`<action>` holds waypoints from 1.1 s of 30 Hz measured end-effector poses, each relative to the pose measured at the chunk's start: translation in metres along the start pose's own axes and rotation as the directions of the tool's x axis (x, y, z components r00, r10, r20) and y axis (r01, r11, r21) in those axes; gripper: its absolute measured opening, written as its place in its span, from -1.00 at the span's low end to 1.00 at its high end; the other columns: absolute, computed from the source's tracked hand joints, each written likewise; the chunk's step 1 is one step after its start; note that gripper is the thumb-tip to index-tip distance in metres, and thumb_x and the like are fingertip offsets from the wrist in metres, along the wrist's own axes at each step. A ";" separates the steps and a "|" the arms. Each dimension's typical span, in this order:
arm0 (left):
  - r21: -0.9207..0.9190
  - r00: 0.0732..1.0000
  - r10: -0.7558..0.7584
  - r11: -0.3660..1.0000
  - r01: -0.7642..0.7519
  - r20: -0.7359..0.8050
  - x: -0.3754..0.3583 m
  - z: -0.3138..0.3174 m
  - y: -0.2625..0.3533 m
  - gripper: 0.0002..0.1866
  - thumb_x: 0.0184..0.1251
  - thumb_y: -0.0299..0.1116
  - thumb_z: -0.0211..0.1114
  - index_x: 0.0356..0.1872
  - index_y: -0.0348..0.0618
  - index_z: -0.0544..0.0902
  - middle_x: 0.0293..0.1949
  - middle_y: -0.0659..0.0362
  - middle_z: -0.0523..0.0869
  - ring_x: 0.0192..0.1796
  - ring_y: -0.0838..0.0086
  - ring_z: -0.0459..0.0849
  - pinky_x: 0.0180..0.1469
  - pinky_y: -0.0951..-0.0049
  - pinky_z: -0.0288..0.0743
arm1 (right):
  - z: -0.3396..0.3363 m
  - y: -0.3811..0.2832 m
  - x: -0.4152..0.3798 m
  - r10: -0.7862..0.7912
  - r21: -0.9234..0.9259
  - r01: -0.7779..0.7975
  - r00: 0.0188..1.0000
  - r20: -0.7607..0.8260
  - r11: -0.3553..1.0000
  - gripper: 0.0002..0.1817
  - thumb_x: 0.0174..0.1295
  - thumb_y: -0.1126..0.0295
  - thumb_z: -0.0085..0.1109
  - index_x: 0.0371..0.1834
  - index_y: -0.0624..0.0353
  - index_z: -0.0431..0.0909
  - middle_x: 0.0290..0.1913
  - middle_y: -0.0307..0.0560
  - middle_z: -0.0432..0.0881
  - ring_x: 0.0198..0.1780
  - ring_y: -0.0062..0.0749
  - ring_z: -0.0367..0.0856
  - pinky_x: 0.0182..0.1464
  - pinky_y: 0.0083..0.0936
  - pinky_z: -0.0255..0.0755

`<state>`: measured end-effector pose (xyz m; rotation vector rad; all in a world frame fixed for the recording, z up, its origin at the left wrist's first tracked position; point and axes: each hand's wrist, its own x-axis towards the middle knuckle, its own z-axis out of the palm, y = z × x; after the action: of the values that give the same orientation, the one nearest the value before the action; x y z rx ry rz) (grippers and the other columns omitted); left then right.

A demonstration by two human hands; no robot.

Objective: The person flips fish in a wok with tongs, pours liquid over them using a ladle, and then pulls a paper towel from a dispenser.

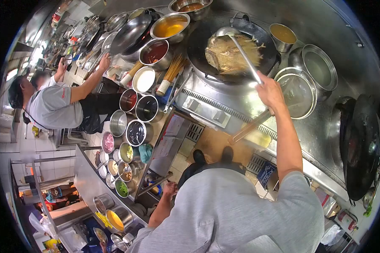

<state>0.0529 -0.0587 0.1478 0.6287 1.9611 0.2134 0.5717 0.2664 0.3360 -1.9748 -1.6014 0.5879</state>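
Note:
My right hand is closed round the handle of a metal ladle, its arm stretched over the stove. The ladle's bowl rests at the far side of a large black wok, against browned, fried-looking food that may be a whole fish. Just beyond my right hand is a round strainer with a wooden handle. Down by my waist, my left hand has its fingers curled in; whether anything is inside them is hidden.
Pots of sauce, including a red one, and bamboo brushes stand left of the wok. Ingredient bowls line the counter. A pot of water and a black wok are at right. A co-worker stands at left.

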 end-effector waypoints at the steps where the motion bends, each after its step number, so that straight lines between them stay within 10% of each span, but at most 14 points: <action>1: -0.039 0.999 0.040 0.998 -0.040 -0.002 0.009 0.002 -0.013 -0.83 0.28 -0.32 0.10 -0.50 -0.07 0.53 -0.63 0.29 0.47 -0.58 0.53 0.48 -0.56 0.50 0.33 | -0.001 -0.002 0.001 0.001 -0.005 -0.001 1.000 0.012 1.000 -0.44 0.16 0.34 0.15 0.30 -0.05 0.41 -0.16 0.26 0.64 -0.06 0.10 0.62 0.03 -0.19 0.45; 5: 0.114 0.955 0.290 0.952 -0.283 -0.051 0.082 0.007 -0.074 -0.83 0.30 -0.28 0.13 -0.35 -0.12 0.62 -0.58 0.29 0.54 -0.53 0.53 0.54 -0.51 0.50 0.39 | -0.009 -0.008 0.002 -0.011 -0.032 0.011 1.000 0.013 0.999 -0.45 0.17 0.34 0.13 0.30 0.00 0.41 -0.13 0.25 0.64 -0.04 0.11 0.61 0.04 -0.17 0.44; 8: -0.346 0.980 0.158 0.932 -0.108 0.121 0.094 0.009 -0.051 -0.81 0.30 -0.30 0.15 -0.21 -0.18 0.62 -0.51 0.27 0.59 -0.49 0.54 0.57 -0.47 0.51 0.43 | -0.012 -0.005 -0.004 0.015 -0.058 -0.014 1.000 0.011 0.998 -0.46 0.17 0.34 0.12 0.29 0.03 0.42 -0.11 0.25 0.64 -0.03 0.12 0.60 0.05 -0.16 0.44; 29: 0.260 0.960 0.280 0.925 -0.277 0.029 0.081 0.013 -0.039 -0.69 0.20 -0.21 0.22 -0.19 -0.21 0.70 -0.39 0.15 0.73 -0.36 0.48 0.66 -0.26 0.45 0.51 | -0.022 -0.014 -0.015 -0.003 0.029 0.004 1.000 -0.017 1.000 -0.43 0.15 0.35 0.17 0.30 -0.09 0.42 -0.13 0.22 0.65 -0.05 0.12 0.62 0.03 -0.22 0.46; 33: 0.092 0.984 0.179 0.979 -0.181 0.028 0.084 0.012 -0.034 -0.71 0.21 -0.23 0.20 -0.21 -0.23 0.70 -0.41 0.17 0.72 -0.39 0.51 0.64 -0.28 0.47 0.50 | -0.013 -0.021 0.012 -0.055 -0.081 0.054 0.998 -0.009 0.995 -0.44 0.14 0.34 0.15 0.29 -0.11 0.43 -0.15 0.23 0.66 -0.07 0.14 0.62 0.02 -0.21 0.46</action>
<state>0.0230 -0.0457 0.0619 0.8683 1.9050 0.2261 0.5664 0.2796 0.3592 -1.9822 -1.6910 0.4973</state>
